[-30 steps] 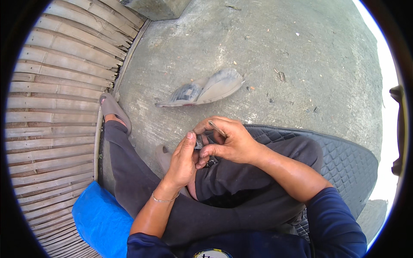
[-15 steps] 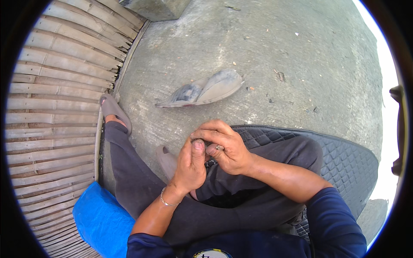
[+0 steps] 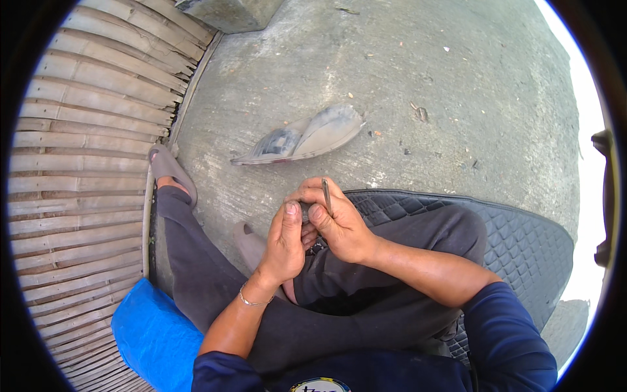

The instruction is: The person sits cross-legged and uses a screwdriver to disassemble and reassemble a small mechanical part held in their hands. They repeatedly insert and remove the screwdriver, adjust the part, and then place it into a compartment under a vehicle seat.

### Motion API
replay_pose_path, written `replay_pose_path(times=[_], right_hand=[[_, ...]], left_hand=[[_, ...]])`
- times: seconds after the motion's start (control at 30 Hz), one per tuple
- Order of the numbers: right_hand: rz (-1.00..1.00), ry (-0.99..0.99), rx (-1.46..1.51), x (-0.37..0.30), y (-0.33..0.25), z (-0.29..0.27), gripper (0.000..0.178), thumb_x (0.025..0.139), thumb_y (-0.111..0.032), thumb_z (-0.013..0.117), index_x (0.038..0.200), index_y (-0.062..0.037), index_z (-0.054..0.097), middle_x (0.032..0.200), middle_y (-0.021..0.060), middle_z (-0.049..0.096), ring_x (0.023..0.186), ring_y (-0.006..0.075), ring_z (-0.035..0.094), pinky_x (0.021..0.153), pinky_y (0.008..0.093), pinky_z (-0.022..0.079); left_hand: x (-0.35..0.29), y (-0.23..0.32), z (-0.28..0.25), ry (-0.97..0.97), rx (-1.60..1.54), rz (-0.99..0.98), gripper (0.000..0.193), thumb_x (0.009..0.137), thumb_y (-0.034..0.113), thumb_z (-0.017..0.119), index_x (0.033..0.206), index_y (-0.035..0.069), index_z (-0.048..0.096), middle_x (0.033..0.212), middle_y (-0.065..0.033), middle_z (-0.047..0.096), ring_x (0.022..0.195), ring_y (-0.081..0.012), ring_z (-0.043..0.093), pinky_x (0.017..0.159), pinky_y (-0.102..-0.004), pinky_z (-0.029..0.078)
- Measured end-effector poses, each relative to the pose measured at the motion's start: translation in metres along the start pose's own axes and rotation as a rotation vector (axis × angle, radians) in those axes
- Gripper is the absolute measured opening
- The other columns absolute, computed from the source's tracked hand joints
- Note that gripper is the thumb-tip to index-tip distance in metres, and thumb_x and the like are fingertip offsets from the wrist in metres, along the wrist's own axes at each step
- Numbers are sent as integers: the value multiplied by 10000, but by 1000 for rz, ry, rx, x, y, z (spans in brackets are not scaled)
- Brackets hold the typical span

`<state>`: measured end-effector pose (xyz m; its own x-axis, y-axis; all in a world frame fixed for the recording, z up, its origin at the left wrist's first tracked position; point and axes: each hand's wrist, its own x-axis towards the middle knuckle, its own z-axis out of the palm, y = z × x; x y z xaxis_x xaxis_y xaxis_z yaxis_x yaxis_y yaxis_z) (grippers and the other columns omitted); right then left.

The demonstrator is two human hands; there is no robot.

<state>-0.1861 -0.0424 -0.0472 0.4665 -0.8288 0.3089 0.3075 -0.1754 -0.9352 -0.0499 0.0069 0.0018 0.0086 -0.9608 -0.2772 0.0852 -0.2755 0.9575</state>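
Both hands meet in front of my lap around a small dark grey lump [image 3: 304, 212], mostly covered by the fingers. My left hand [image 3: 285, 240] is closed on the lump, its thumb pointing up along the near side. My right hand [image 3: 351, 230] presses against it with the thumb, fingers curled over the far side. A thin, stick-like metal-looking tool [image 3: 326, 193] stands up between the right thumb and fingers. What kind of tool it is cannot be made out. The fingertips look smudged.
On the concrete floor beyond my hands lies a worn, curved grey piece [image 3: 333, 132] with a dark patch. A quilted black mat [image 3: 522, 251] is under me. A bamboo-slat wall [image 3: 85, 176] runs along the left, with a blue bundle [image 3: 157, 336] beside my leg.
The thin tool in my right hand has swung upright and now sticks up past the fingers. Both thumbs have shifted, and a bit more of the grey lump shows between them.
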Motion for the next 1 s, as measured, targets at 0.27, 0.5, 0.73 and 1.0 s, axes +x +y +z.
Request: replay_pose_path(times=[0.27, 0.5, 0.73, 1.0], right_hand=[[89, -221, 2, 7, 0, -16, 467, 1093, -348, 482, 1388, 1, 572, 1349, 171, 483, 1225, 275, 546, 1044, 394, 457], [-78, -121, -147, 5, 9, -7, 421, 1072, -302, 536, 1348, 13, 590, 1362, 193, 510, 1167, 325, 619, 983, 392, 511], [50, 16, 89, -8, 1, 8, 504, 1104, -412, 435, 1306, 11, 619, 1320, 145, 487, 1078, 202, 648, 833, 306, 597], [93, 137, 180, -1, 15, 4, 420, 1117, -363, 437, 1111, 0, 650, 1065, 80, 539, 880, 137, 581, 674, 267, 537]], left_hand=[[-2, 9, -5, 66, -132, -118, 552, 1123, 520, 265, 1096, 53, 558, 725, 36, 430, 600, -49, 393, 527, -217, 367], [-6, 4, -10, -21, -142, -96, 428, 1129, 430, 352, 1129, 53, 555, 718, 39, 437, 584, -43, 398, 514, -202, 367], [-5, -1, 0, 24, 67, 58, 453, 1126, 438, 348, 1142, 34, 552, 727, 35, 479, 573, -29, 428, 501, -199, 376], [0, -1, -1, -110, -60, 4, 452, 1124, 419, 346, 1117, 11, 541, 743, 5, 473, 614, -57, 426, 553, -225, 387]])
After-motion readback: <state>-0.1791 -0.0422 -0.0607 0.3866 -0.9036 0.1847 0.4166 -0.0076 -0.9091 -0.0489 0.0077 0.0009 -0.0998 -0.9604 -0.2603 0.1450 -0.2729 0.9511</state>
